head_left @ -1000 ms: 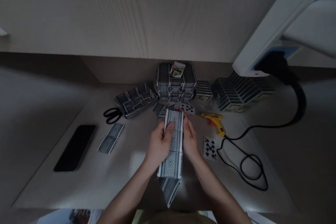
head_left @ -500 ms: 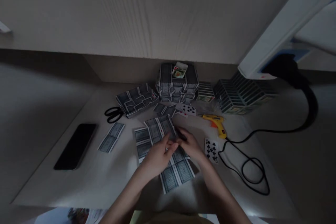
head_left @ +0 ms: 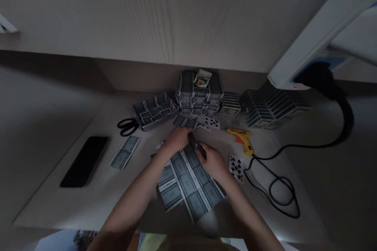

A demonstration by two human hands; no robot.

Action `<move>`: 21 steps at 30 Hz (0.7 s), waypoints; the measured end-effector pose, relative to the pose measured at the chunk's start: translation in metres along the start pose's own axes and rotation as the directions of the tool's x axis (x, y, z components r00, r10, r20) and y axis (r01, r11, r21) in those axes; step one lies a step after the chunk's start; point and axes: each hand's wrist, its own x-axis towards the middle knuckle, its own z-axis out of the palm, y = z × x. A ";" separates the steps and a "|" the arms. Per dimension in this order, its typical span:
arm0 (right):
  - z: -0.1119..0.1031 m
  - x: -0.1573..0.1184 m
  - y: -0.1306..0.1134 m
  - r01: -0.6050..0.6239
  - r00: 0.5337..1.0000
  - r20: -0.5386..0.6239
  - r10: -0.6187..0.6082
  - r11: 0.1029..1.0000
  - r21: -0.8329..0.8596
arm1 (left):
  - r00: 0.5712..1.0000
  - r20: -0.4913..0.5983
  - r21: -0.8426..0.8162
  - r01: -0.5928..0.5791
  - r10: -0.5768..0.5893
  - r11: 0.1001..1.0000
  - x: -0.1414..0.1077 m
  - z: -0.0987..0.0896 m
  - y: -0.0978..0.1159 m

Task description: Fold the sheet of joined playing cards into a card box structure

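A long panel of joined playing cards (head_left: 188, 178), blue-patterned backs up with white seams, slants across the desk in front of me. Under its left side lies another card panel (head_left: 171, 194). My right hand (head_left: 214, 160) is closed round a slim dark tool (head_left: 196, 144) with a shiny part; its exact kind is unclear. That tool lies over the far end of the upper panel. My left hand (head_left: 179, 140) is closed at the panel's far edge, close to the tool's tip, its fingertips partly hidden.
Scissors (head_left: 128, 126), a phone (head_left: 84, 161) and a small card strip (head_left: 125, 153) lie left. Behind stand a card-built tray (head_left: 154, 111) and box (head_left: 200, 96). Right are a yellow glue gun (head_left: 241, 137) with its cord (head_left: 272, 196), a nine of clubs (head_left: 236, 168) and stacked card boxes (head_left: 262, 108).
The upper panel has turned and come nearer me. My left hand has moved forward to its far end. The dark tool now shows more clearly in my right hand.
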 end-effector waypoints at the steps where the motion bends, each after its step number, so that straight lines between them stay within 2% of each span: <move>1: 0.000 0.002 -0.001 0.003 1.000 -0.004 -0.003 0.999 -0.036 | 1.000 -0.003 -0.023 -0.020 0.020 1.000 0.002 0.002 -0.001; 4: 0.000 0.007 -0.003 0.005 1.000 -0.010 -0.006 0.994 -0.109 | 0.998 -0.042 -0.113 -0.052 0.047 0.992 0.003 0.003 -0.008; 8: 0.004 0.009 -0.001 0.006 1.000 -0.004 -0.006 0.989 -0.146 | 0.997 -0.016 -0.175 -0.071 0.069 0.982 -0.001 -0.002 -0.020; 14: 0.007 0.010 0.003 0.034 0.999 -0.016 -0.036 0.992 -0.125 | 0.994 0.007 -0.158 -0.105 0.107 0.982 -0.005 -0.002 -0.033; 21: 0.008 0.011 0.004 0.021 1.000 0.018 -0.019 0.989 -0.145 | 0.998 -0.003 -0.077 -0.068 0.068 0.995 -0.008 0.001 -0.028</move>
